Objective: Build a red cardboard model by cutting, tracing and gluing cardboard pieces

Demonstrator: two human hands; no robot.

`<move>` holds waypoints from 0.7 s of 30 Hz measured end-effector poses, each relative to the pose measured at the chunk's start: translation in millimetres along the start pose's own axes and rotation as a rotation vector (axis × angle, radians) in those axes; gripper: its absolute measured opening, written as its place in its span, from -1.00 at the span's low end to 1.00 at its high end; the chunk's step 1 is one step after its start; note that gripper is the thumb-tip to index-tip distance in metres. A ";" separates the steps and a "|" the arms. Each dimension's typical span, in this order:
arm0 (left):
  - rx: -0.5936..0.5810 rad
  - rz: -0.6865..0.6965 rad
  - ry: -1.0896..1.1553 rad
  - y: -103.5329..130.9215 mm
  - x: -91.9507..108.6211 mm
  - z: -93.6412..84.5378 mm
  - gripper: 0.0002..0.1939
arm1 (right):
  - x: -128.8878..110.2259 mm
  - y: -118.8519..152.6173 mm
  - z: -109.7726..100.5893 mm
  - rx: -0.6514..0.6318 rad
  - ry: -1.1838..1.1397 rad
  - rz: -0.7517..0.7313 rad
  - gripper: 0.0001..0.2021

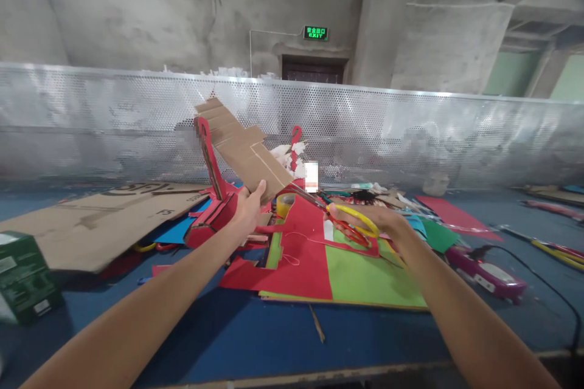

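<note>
My left hand [249,209] grips a brown cardboard piece [244,149] by its lower edge, thumb on top. Pale lines mark a shape on the cardboard near its right end. My right hand [349,219] is closed on scissors [376,226] with yellow and red handles. Their blades point left and reach the right corner of the cardboard; whether they bite into it I cannot tell. Below both hands lie a cut red sheet [305,261] and a light green sheet [374,279]. Left of my left hand stands a red cardboard construction [212,219] with an upright strip.
A large flat cardboard sheet [91,231] and a green box [27,279] lie on the left. A roll of yellow tape [285,203] sits behind the red sheet. On the right are a purple device [486,273] with a black cable and a red sheet [456,217]. A perforated metal panel [137,127] closes off the back.
</note>
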State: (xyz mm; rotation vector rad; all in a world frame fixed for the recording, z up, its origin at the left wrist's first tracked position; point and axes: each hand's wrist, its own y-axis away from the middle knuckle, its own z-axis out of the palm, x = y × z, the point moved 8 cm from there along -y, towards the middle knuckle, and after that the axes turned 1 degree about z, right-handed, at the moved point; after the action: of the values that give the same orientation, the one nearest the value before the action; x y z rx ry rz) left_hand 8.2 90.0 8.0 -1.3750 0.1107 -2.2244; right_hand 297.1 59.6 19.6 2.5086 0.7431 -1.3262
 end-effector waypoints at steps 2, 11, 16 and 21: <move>0.000 -0.012 0.015 2.0 2.1 2.2 -0.73 | -2.0 -0.6 15.3 -0.157 -0.003 0.003 -0.55; -0.054 -0.030 0.002 11.0 4.7 17.9 -0.76 | -12.6 -15.6 46.6 -0.084 -0.058 -0.039 -0.43; -0.064 -0.038 0.007 10.4 2.3 17.4 -0.75 | -16.5 -19.6 49.6 -0.066 -0.003 -0.089 -0.40; -0.055 -0.047 -0.004 8.0 -0.4 14.9 -0.73 | -20.3 -16.9 53.2 -0.078 0.007 -0.054 -0.42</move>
State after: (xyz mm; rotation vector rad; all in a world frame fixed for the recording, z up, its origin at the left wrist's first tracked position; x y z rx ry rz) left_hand 24.1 86.1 12.1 -1.4244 0.1404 -2.2727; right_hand 240.8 45.8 6.5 2.4501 0.8529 -1.2798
